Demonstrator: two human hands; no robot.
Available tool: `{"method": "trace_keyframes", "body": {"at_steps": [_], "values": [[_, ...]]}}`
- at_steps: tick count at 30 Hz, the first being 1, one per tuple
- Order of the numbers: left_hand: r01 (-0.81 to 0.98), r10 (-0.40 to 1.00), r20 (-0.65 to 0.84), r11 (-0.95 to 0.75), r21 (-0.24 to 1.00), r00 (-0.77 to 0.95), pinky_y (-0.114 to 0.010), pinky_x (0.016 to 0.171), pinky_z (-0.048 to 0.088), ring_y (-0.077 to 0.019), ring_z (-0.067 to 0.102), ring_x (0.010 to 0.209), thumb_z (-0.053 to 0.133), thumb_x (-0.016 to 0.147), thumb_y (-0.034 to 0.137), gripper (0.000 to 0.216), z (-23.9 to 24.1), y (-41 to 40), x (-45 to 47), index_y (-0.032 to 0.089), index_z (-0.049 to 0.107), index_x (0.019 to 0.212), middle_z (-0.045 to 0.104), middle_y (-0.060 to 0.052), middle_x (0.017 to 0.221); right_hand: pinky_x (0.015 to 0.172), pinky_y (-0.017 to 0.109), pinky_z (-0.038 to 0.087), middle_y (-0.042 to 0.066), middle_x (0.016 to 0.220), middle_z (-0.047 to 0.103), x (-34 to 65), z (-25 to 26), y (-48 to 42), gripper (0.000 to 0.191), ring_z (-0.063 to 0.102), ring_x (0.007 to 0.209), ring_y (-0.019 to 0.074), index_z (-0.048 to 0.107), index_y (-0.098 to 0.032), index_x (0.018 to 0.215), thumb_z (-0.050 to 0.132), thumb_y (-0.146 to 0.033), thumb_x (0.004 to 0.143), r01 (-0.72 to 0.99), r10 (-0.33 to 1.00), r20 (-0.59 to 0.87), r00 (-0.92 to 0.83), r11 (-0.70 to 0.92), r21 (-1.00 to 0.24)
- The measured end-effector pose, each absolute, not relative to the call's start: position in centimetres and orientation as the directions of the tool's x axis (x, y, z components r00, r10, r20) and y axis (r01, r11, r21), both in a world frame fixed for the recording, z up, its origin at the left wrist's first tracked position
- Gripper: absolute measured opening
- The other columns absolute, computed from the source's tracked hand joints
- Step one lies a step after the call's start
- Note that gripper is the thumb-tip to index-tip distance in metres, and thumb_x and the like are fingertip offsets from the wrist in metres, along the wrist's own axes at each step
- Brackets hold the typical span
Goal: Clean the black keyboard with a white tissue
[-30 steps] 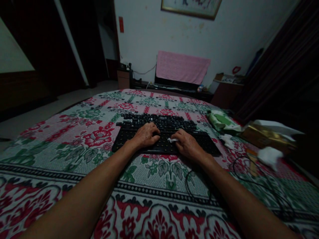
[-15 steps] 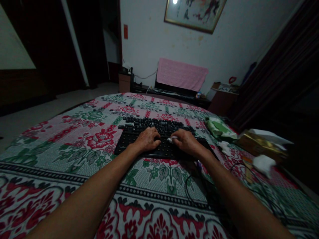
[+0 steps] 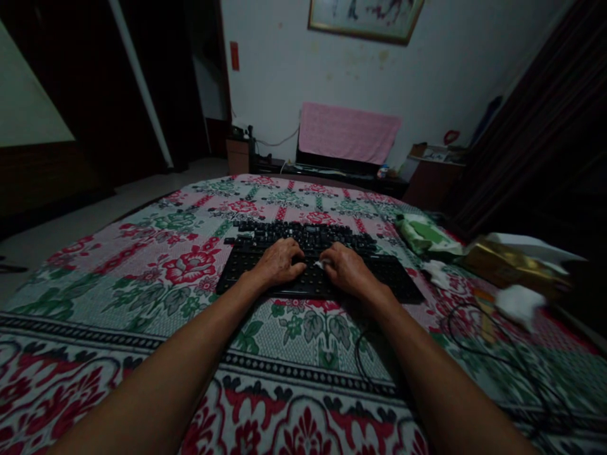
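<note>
A black keyboard frame [image 3: 393,281] lies on the flowered bed cover [image 3: 142,278]. Behind it sits a heap of loose black keycaps [image 3: 308,232]. My left hand [image 3: 277,262] rests on the frame's middle with its fingers curled down onto it; I cannot see anything in it. My right hand [image 3: 348,270] is beside it, pinching a small white wipe [image 3: 323,263] against the frame.
A green wipes pack [image 3: 424,232] and crumpled white tissues [image 3: 519,302] lie at the right, next to a gold box [image 3: 509,268]. A black cable [image 3: 474,328] loops over the cover near my right forearm. A pink cloth [image 3: 348,131] hangs at the far wall.
Both hands stayed on the keyboard frame. The right hand with the white wipe shifted slightly left toward the left hand. The head camera wobbled a little.
</note>
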State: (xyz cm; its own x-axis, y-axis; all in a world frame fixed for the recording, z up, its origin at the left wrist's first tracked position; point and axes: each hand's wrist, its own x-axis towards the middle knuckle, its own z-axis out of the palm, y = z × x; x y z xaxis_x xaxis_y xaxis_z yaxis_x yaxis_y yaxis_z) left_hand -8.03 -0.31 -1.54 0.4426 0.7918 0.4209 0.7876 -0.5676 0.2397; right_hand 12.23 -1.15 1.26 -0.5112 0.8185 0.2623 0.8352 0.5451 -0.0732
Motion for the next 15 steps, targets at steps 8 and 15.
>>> {"method": "trace_keyframes", "body": {"at_steps": [8,15], "values": [[0.800,0.802,0.407,-0.553,0.230,0.437,-0.034,0.083,0.045,-0.0206,0.054,0.092,0.056,0.077,0.034,0.024,-1.0,-0.7,-7.9,0.018,0.066,0.092,0.060,-0.006,0.097,0.075,0.023,0.039,0.006,0.090,0.056,12.4,0.1,-0.6,0.021,0.053,0.083,0.0147,0.063,-0.016,0.097,0.047,-0.013,0.083,0.789,0.779,0.382,-0.497,0.589,-0.174],[0.790,0.796,0.414,-0.564,0.242,0.441,-0.035,0.084,0.045,-0.0210,0.055,0.093,0.057,0.076,0.032,0.024,-1.2,-0.6,-8.0,0.018,0.067,0.092,0.060,-0.007,0.098,0.075,0.024,0.039,0.007,0.092,0.055,11.9,0.0,-0.4,0.023,0.052,0.083,0.0152,0.064,-0.018,0.097,0.044,-0.017,0.087,0.802,0.767,0.372,-0.522,0.590,-0.091]]}}
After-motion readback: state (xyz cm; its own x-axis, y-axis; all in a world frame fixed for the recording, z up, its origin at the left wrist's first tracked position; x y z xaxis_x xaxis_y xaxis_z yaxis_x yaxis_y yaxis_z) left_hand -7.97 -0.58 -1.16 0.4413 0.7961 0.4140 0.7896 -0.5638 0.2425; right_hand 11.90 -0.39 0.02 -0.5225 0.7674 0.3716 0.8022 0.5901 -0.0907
